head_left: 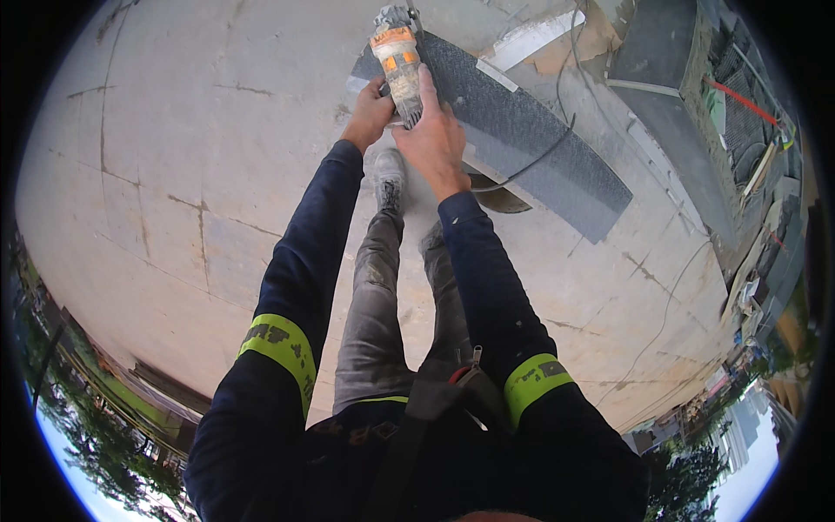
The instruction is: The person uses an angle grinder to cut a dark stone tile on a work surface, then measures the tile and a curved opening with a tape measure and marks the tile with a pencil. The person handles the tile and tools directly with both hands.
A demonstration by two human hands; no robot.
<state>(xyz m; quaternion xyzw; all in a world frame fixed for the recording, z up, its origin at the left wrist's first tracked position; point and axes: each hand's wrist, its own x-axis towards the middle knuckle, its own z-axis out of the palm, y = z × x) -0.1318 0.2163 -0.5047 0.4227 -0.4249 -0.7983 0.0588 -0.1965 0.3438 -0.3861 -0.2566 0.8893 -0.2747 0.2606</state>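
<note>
A dust-covered angle grinder (pixel 400 74) with orange patches is held out in front of me at the top of the view. My left hand (pixel 371 113) has its fingers curled against the grinder's left side, near its rear end. From the right, my right hand (pixel 433 139) grips the same rear part, its index finger stretched along the body. Behind and beside the tool lies a long dark grey stone slab (pixel 522 135) with one curved edge. Whether the grinder touches the slab cannot be made out.
A black cable (pixel 564 139) loops over the slab. My dusty shoe (pixel 389 178) stands on the pale concrete floor (pixel 217 183) just below the grinder. Toward the right are more dark slabs (pixel 652 52), white strips (pixel 535 39) and a heap of debris (pixel 765 174) with a red bar.
</note>
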